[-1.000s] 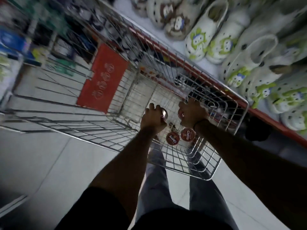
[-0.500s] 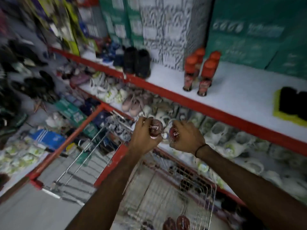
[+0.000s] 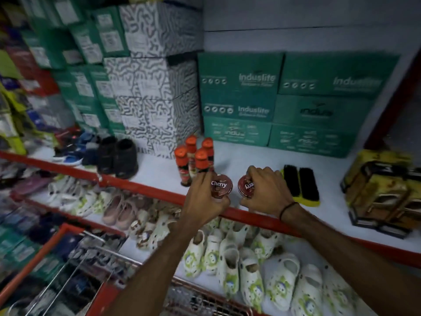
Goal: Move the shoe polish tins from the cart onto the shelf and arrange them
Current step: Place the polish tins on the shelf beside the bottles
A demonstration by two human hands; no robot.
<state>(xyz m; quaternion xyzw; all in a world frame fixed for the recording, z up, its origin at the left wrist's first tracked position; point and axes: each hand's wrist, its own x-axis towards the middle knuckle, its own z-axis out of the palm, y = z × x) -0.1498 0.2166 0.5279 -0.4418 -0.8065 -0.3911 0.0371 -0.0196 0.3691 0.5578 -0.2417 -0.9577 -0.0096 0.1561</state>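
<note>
My left hand (image 3: 202, 201) grips a round dark-red shoe polish tin (image 3: 221, 185) with its "Cherry" lid facing me. My right hand (image 3: 266, 192) grips a second red tin (image 3: 247, 185), tilted on edge. Both tins hang side by side just above the front red edge of the white shelf (image 3: 239, 160), between the polish bottles and the brushes. The wire cart (image 3: 136, 281) with its red frame sits below my arms at the bottom left; its inside is out of view.
Several orange-capped polish bottles (image 3: 193, 156) stand just left of the tins. Two black brushes on a yellow pad (image 3: 300, 183) lie to the right, yellow packs (image 3: 382, 192) beyond. Green and patterned shoe boxes (image 3: 273, 99) line the back. White clogs (image 3: 239, 258) fill the lower shelf.
Both hands lifted the two tins out of the cart and up to the shelf's front edge. The view swung from the cart floor up to the shelf.
</note>
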